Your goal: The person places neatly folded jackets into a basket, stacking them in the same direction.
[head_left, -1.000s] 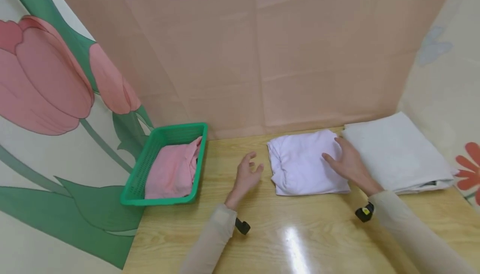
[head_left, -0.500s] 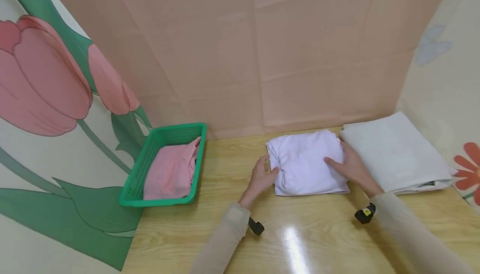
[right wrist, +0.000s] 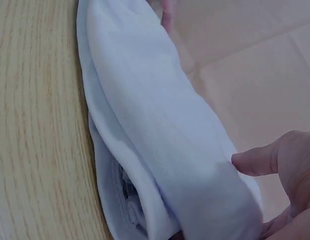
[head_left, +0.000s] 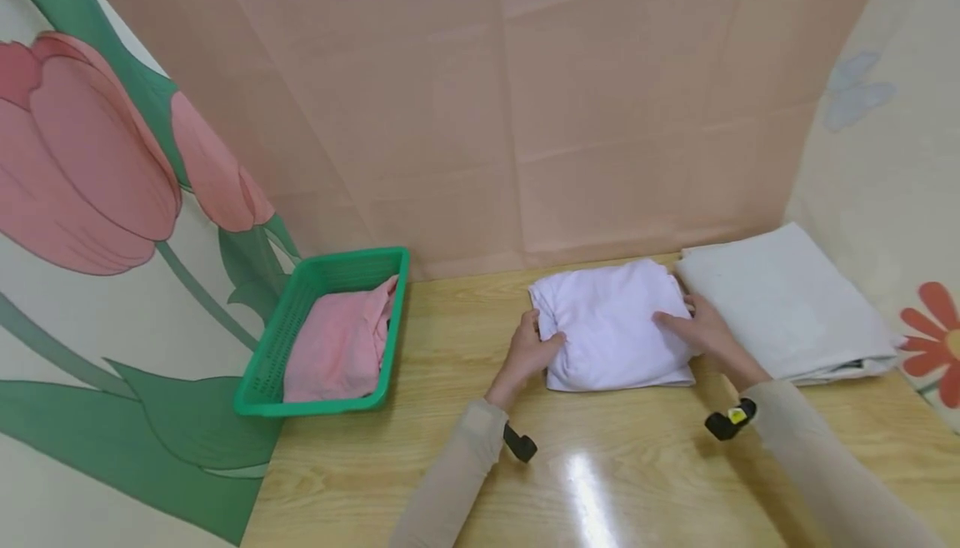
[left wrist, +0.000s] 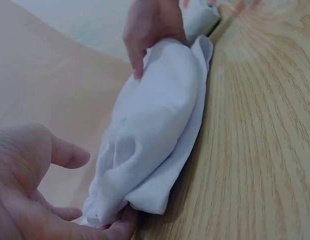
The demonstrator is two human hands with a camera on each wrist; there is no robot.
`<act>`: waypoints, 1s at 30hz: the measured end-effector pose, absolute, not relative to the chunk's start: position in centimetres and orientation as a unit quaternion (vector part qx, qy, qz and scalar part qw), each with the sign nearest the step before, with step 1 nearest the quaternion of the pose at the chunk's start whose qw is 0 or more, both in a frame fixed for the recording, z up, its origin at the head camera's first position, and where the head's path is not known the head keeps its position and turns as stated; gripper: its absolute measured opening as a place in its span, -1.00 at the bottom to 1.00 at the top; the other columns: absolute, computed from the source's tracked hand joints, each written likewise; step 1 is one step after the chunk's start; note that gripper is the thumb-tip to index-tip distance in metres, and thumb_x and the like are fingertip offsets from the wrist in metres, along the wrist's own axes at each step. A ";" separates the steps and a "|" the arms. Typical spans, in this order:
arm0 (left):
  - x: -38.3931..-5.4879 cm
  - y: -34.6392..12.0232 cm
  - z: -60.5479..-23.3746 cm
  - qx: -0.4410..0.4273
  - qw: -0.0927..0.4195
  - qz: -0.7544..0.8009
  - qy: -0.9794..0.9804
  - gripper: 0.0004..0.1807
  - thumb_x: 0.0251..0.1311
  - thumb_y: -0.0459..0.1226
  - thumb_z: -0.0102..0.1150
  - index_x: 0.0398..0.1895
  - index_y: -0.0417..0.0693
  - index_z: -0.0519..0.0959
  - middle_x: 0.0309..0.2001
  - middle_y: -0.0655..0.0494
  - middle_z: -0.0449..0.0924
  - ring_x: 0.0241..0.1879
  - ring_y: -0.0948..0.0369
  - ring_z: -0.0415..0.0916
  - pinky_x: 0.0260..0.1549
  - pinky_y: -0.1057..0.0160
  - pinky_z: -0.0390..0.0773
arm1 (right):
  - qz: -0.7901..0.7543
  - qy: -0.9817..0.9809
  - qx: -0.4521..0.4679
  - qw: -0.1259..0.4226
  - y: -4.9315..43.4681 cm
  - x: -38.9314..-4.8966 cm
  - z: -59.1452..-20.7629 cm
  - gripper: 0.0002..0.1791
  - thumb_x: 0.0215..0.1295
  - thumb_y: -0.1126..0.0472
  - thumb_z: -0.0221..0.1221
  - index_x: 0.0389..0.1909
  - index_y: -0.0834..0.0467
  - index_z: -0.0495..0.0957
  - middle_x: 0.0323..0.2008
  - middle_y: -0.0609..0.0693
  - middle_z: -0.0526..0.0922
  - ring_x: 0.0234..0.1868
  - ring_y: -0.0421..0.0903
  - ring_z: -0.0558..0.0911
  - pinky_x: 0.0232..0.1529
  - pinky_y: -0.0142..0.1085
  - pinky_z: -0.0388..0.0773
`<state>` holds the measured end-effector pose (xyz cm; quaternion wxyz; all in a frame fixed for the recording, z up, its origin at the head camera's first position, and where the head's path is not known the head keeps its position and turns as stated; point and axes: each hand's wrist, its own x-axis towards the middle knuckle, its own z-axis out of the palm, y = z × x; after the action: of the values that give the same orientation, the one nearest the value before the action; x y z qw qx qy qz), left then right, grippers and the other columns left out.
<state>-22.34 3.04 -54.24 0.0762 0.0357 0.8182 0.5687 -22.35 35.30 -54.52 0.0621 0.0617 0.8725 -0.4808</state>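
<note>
A folded, faintly lilac-white cloth lies on the wooden table between both hands. At its left edge, my left hand has its fingertips tucked under the layers; in the left wrist view, the left thumb stands apart from the fabric. My right hand grips the opposite edge, its thumb pressing on top and its fingers partly hidden beneath. In the right wrist view, stitching and a small dark detail show between the cloth's open layers.
A green plastic basket holding a folded pink cloth stands at the left. To the right lies a larger folded off-white cloth, close beside my right hand. A beige curtain-like sheet hangs behind the table.
My left hand has moved right from the bare table to the white cloth's left edge. My right hand has gone from hovering over the right side to gripping that edge.
</note>
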 end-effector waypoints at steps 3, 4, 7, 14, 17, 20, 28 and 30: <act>-22.4 2.9 -54.4 0.048 0.083 0.580 0.809 -0.17 0.35 -0.17 0.33 0.60 -0.21 0.23 0.19 -0.20 0.59 0.20 0.03 0.55 0.30 0.01 0.55 | -0.502 0.859 0.067 0.079 35.6 -22.3 -54.7 0.08 0.58 -0.18 0.13 0.59 0.58 -0.13 0.52 0.64 0.10 0.41 0.47 0.37 0.23 0.08 0.59; -22.5 2.9 -54.4 0.053 0.085 0.584 0.806 -0.17 0.34 -0.18 0.34 0.60 -0.20 0.23 0.12 -0.15 0.60 0.13 0.07 0.56 0.23 0.06 0.57 | -0.510 0.853 0.068 0.084 35.6 -22.3 -54.7 0.08 0.58 -0.18 0.13 0.60 0.57 -0.14 0.52 0.63 0.11 0.39 0.44 0.39 0.15 -0.02 0.62; -22.5 2.7 -54.4 0.063 0.095 0.594 0.796 -0.17 0.34 -0.19 0.34 0.62 -0.14 0.22 0.01 -0.08 0.59 -0.03 0.17 0.53 0.06 0.19 0.57 | -0.533 0.839 0.062 0.093 35.7 -22.2 -54.8 0.09 0.58 -0.17 0.15 0.62 0.54 -0.16 0.52 0.60 0.13 0.34 0.36 0.45 -0.02 -0.27 0.61; -22.7 2.8 -54.0 0.084 0.147 0.607 0.777 -0.19 0.38 -0.16 0.34 0.64 0.06 0.21 0.48 -0.26 0.38 0.37 -0.01 0.45 0.38 -0.04 0.48 | -0.559 0.822 0.023 0.107 35.7 -22.2 -55.2 0.10 0.59 -0.10 0.19 0.68 0.41 -0.27 0.55 0.52 0.14 0.26 0.13 0.52 -0.05 -0.44 0.56; -22.6 3.0 -54.2 0.085 0.152 0.583 0.793 -0.23 0.41 -0.07 0.32 0.63 0.15 0.26 0.59 -0.23 0.26 0.53 -0.08 0.28 0.52 -0.14 0.32 | -0.572 0.813 0.009 0.109 35.8 -22.0 -55.6 0.10 0.60 -0.04 0.20 0.72 0.29 -0.37 0.59 0.51 0.07 0.30 0.15 0.50 -0.03 -0.42 0.57; -22.5 3.4 -54.4 0.070 0.143 0.560 0.813 -0.30 0.44 0.05 0.27 0.58 0.22 0.35 0.61 -0.17 0.27 0.56 -0.12 0.25 0.52 -0.21 0.29 | -0.574 0.812 -0.003 0.103 35.9 -21.6 -55.8 0.11 0.60 0.00 0.20 0.73 0.20 -0.43 0.61 0.52 -0.02 0.38 0.29 0.42 -0.03 -0.41 0.56; -22.3 4.3 -55.1 0.060 0.111 0.531 0.838 -0.39 0.41 -0.01 0.34 0.49 0.24 0.47 0.53 -0.13 0.41 0.49 -0.14 0.37 0.46 -0.21 0.38 | -0.558 0.824 -0.022 0.093 36.1 -20.8 -55.8 0.12 0.61 0.00 0.20 0.74 0.05 -0.48 0.66 0.49 -0.19 0.46 0.49 0.28 0.14 -0.09 0.59; -22.2 4.4 -55.3 0.062 0.101 0.532 0.839 -0.39 0.37 -0.10 0.38 0.47 0.22 0.50 0.51 -0.15 0.44 0.47 -0.12 0.39 0.46 -0.19 0.39 | -0.557 0.825 -0.028 0.090 36.2 -20.6 -55.9 0.13 0.61 0.02 0.19 0.74 0.01 -0.51 0.69 0.43 -0.28 0.51 0.54 0.21 0.24 0.06 0.54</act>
<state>-22.24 4.45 -55.26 0.1010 0.0620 0.8387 0.5315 -20.58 36.20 -55.86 0.0903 -0.0277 0.8254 -0.5566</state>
